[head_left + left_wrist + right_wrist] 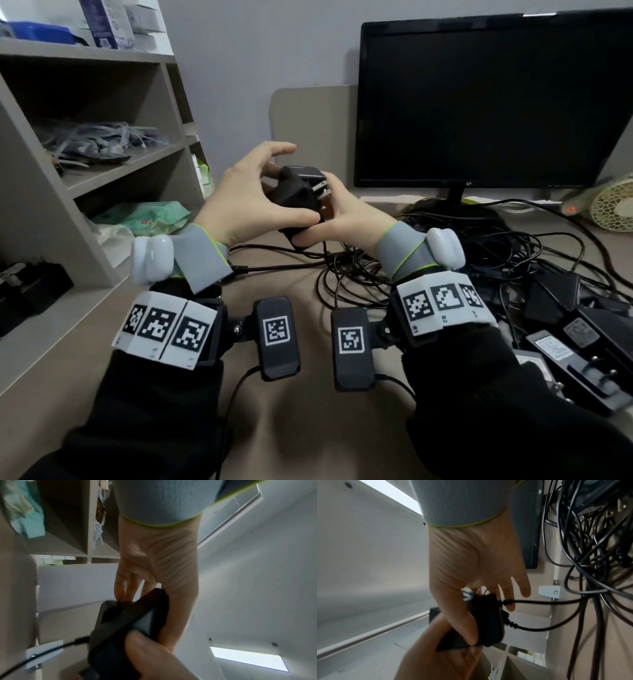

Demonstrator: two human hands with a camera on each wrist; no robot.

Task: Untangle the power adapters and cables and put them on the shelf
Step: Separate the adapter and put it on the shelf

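Above the desk, both hands hold two black power adapters (pixel 296 197) pressed together; metal prongs (pixel 322 192) point toward my right hand. My left hand (pixel 270 192) grips them from the left, thumb across the front and index finger raised free. My right hand (pixel 329 212) grips them from the right, thumb underneath. In the right wrist view the adapters (pixel 486 619) send out two cables (pixel 539 601) into the tangle (pixel 594 547). In the left wrist view the adapters (pixel 130 620) sit between my fingers (pixel 121 586) and thumb. The shelf (pixel 113 171) stands to the left.
A tangle of black cables (pixel 428 260) lies on the desk, with several more adapters (pixel 565 329) piled at the right. A dark monitor (pixel 479 102) and a small fan (pixel 613 205) stand behind. The shelf holds pale cables (pixel 99 144) and a green bag (pixel 150 216).
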